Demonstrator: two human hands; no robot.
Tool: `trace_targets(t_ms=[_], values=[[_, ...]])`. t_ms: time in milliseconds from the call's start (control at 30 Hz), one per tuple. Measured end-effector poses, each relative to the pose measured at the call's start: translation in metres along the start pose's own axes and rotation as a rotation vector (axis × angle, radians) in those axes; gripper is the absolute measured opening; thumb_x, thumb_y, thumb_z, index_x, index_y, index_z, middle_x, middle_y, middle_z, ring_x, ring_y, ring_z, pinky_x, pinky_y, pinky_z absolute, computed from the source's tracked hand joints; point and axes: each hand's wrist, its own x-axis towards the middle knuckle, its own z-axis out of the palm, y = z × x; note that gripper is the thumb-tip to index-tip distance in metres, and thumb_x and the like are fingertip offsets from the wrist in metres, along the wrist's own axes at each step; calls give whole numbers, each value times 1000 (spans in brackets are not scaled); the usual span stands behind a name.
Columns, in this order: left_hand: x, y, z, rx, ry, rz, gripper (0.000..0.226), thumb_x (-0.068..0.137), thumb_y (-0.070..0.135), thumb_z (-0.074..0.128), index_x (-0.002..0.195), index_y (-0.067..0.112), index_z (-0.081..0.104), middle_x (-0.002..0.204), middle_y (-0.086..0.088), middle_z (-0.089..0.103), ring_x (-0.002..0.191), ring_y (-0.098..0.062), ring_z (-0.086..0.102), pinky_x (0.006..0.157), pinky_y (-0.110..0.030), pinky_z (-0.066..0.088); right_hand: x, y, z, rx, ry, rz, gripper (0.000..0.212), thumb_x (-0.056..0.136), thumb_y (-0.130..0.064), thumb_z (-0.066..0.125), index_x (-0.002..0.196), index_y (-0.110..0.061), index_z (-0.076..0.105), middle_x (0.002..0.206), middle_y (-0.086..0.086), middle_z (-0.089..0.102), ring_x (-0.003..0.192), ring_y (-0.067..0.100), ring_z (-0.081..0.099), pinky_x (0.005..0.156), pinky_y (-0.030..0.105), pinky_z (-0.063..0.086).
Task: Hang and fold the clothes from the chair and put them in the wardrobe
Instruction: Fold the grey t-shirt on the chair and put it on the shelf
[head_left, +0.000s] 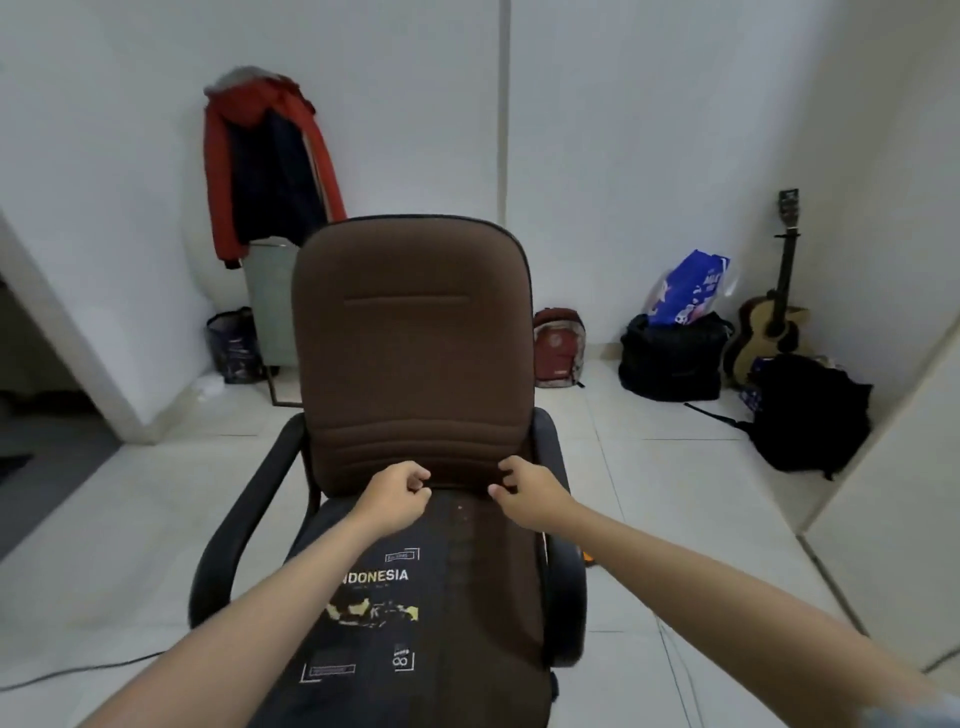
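Observation:
A brown office chair (415, 332) with black armrests stands in front of me. A black T-shirt (374, 608) printed with "INDONESIA" and a yellow map lies flat over the left part of its seat. My left hand (395, 493) pinches the shirt's far edge where the seat meets the backrest. My right hand (524, 491) has its fingers curled at the same far edge, further right, pinching dark cloth there. Both arms reach forward over the seat.
A red jacket (260, 161) hangs on the far wall above a leaning mirror (272, 312). Bags (675, 353), a red backpack (558, 345) and a guitar (774, 322) line the far wall and right corner. A white wardrobe panel (893, 493) stands on the right. A cable crosses the tiled floor at the left.

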Motion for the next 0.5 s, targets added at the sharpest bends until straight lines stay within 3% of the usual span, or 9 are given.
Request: trace_targets(t_ms=[133,300,500], values=[[8,-44,-27,-37,-1,-58,26,89,20,57,114,15,60,106,-1,62,105,-17,59,92,-30,47,25,-30,31,-1,-56,-20,55,95,-38,51,142,-13,36,135,8,52,118,24,54,92,28,44],[18,-83,-27,-64,-6,-128,27,89,18,56,116,14,60,111,-3,62,105,-18,58,92,-31,48,52,-30,65,-50,-120,-33,54,94,-37,52,140,-11,39,125,9,58,109,23,58,90,32,47],[29,-118,-1,-62,-51,-251,30,90,17,55,120,12,58,116,-4,61,98,-13,56,75,-18,41,88,-3,95,-47,-198,9,53,93,-36,54,138,-11,42,125,10,58,113,24,57,94,29,43]])
